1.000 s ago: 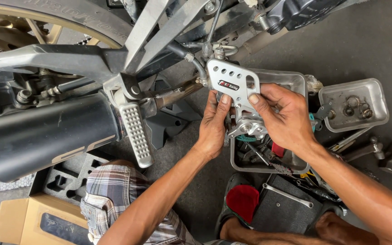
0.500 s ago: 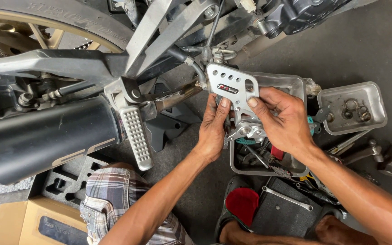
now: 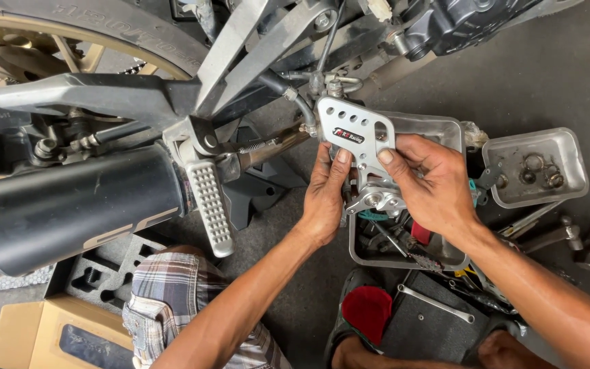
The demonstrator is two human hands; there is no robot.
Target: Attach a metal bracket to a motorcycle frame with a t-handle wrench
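So we've got both hands on the silver bracket plate [image 3: 353, 133], holding it up against the bike right next to the brake hose [image 3: 302, 106]. Left hand [image 3: 322, 195] pinches its lower edge, thumb on the face, while the right hand [image 3: 431, 184] clamps the other side with fingers wrapped over the machined footpeg mount [image 3: 375, 199] below. Holding it from both sides probably keeps it square. The metal tray [image 3: 445, 130] of tools sits on the floor right underneath, and the smaller parts tray [image 3: 568, 147] is off to the right. Compared with a second ago, the plate looks nudged slightly left and up toward the frame, and our grip hasn't changed.
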